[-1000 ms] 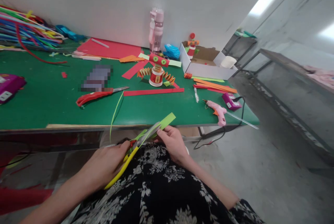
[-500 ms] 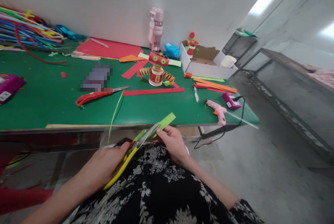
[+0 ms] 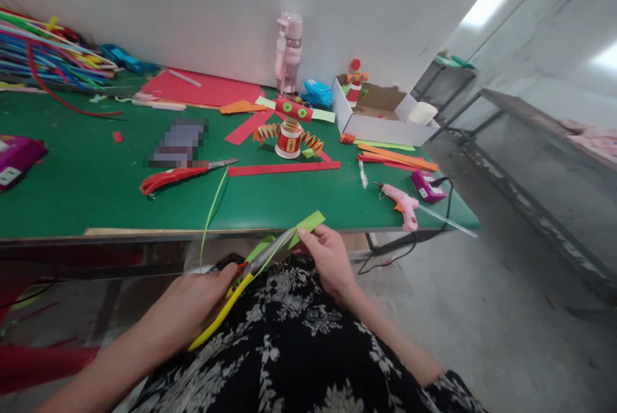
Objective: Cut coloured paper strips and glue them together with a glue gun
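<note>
Green paper [image 3: 313, 220] is up over the person's lap at the table's front edge, right by the scissors' blade tips. Nearest: blk floral clothing [image 3: 289, 361] w/ pale leaf print. L hand [image 3: 197, 294] closed round handles of scissors [image 3: 263, 257], yellow handle sticking out below, blades angled up & to the right, against the paper. R hand [image 3: 330, 259] pinching same paper betw. thumb & fingers, close to the tips. Thin green strip [image 3: 212, 217] runs down past front edge of green table [image 3: 299, 198]. On near part of table: red-handled cutter [image 3: 176, 178] at left, pink glue gun [image 3: 407, 204] at right w/ clear stick out its back, purple box [image 3: 428, 187] w/ blk cord just beyond. Red strip [image 3: 284, 169] lies crosswise mid-table; orange strips [image 3: 402, 158] near the purple box. Behind the red strip, paper figure [image 3: 290, 137] stands upright: red/white cup body, folded orange arms, red roll head. Pixelated patch at left, can't tell what. Farther back: white carton [image 3: 385, 127] w/ 2nd figure [image 3: 354, 92] inside, pink bottle [image 3: 289, 56] upright, red sheet [image 3: 207, 88] flat, pile of multicolor pipe cleaners [image 3: 53, 56] far left. White board [image 3: 216, 2] behind all that.
</note>
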Motion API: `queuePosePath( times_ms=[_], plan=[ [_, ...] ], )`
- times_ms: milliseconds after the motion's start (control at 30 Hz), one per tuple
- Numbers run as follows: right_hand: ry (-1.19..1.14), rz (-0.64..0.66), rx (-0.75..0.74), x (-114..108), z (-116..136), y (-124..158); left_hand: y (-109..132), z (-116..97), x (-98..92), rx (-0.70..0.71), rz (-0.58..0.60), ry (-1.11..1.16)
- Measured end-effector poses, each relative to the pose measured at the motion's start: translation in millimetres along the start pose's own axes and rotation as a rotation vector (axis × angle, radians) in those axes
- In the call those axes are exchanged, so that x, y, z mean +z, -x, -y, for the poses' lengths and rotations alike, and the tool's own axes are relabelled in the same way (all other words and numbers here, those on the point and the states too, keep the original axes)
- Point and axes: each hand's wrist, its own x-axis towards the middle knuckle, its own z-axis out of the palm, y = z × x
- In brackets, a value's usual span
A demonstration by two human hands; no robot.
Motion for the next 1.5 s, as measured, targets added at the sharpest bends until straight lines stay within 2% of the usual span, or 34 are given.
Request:
queuePosePath(
  times_ms=[167,333,533,800,933,1133,1367,1500],
  plan=[
    [0.012,0.008,0.022,3.4,-4.5,1.7,-1.6,-6.9,-7.5,-0.023,0.055,-0.043],
    [0.017,0.053,0.035,6.9,-9.2,2.9,-4.2,-12.4,-11.1,-0.018,0.020,-0.044],
    [0.022,0.052,0.043,7.0,-8.9,3.2,-6.3,-12.6,-6.4,0.008,-0.055,-0.029],
    [0.004,0.052,0.073,9.0,-9.0,3.7,-5.0,-10.1,-6.7,0.009,-0.009,-0.022],
    [0.004,0.063,0.077,7.8,-8.1,4.6,-4.1,-7.5,-4.6,0.022,-0.040,0.004],
    [-0.006,0.028,0.027,2.5,0.6,4.1,-2.9,-0.2,1.1,0.015,-0.036,0.003],
    [-0.025,0.028,0.048,4.6,1.3,4.2,-1.2,-2.4,-3.5,-0.001,-0.024,-0.031],
    [0.056,-0.018,-0.041,3.8,2.7,3.9,-3.4,-2.2,-2.1,-0.005,-0.028,-0.028]
  ],
)
